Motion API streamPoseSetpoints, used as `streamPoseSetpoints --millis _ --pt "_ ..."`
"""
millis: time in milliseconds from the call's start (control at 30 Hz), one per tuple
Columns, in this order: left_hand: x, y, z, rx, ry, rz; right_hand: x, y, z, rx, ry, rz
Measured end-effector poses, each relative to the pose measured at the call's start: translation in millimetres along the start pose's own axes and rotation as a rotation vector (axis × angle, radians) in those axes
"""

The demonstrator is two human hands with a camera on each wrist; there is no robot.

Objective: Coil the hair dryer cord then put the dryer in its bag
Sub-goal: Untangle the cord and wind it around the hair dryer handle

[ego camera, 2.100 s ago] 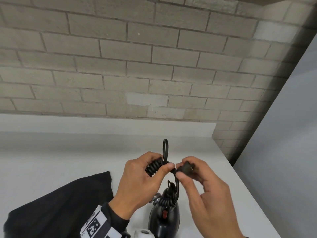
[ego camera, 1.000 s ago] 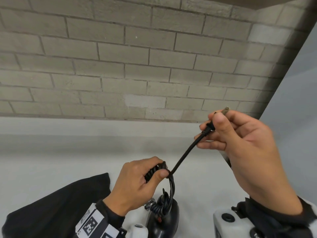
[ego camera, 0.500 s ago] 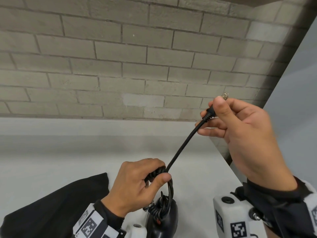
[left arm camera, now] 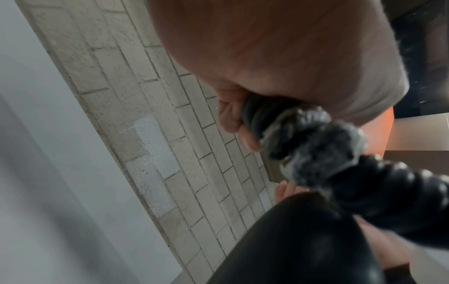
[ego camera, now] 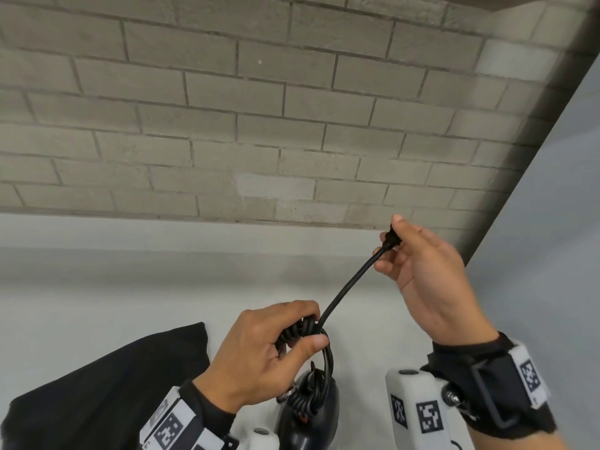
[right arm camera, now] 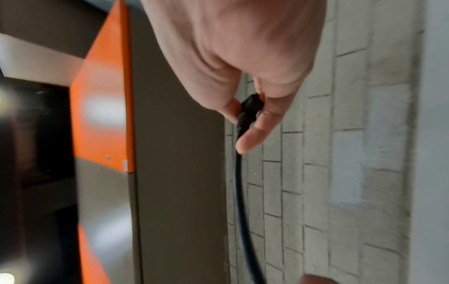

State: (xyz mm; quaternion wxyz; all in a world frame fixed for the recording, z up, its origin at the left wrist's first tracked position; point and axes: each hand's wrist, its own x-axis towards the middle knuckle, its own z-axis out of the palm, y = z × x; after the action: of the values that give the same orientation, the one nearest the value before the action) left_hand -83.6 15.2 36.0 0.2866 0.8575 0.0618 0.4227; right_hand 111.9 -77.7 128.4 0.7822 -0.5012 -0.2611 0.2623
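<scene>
Gripping ribbed black cord coil, plug pinched.

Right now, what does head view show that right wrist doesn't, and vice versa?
Head only: left hand gripping the coiled cord, the dryer below it, the black bag on the white counter. Right wrist only: an orange panel. Both: right hand pinching the plug, straight cord running down, brick wall.

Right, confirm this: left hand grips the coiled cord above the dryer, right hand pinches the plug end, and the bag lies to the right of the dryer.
One error: the bag lies to the left of the dryer, as the head view shows. The left hand does grip the coiled cord, and the right hand pinches the plug end.
</scene>
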Motion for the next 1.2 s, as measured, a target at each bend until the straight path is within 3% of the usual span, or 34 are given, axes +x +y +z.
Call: streamPoseSetpoints --millis 133,267,467,567,767,1200 --pt "0 -2 0 -0.010 0.001 0.002 0 34 -12 -0.065 0.082 0.139" --pt "-1 -2 0 -0.017 0.004 -0.003 -17 60 -14 -0.333 -0.032 0.219" --pt "-3 -4 -1 -0.013 0.034 -0.029 -54 79 -11 -0.354 -0.323 0.249" --pt "-4 -6 -2 -0.014 0.048 -0.044 -70 80 -5 -0.422 -0.386 0.254" --pt "-2 -4 -2 -0.013 0.032 -0.037 -85 76 3 -0.149 -0.231 0.339" --pt "2 -3 -8 0.021 0.057 -0.009 -85 73 18 -0.018 -0.191 0.447"
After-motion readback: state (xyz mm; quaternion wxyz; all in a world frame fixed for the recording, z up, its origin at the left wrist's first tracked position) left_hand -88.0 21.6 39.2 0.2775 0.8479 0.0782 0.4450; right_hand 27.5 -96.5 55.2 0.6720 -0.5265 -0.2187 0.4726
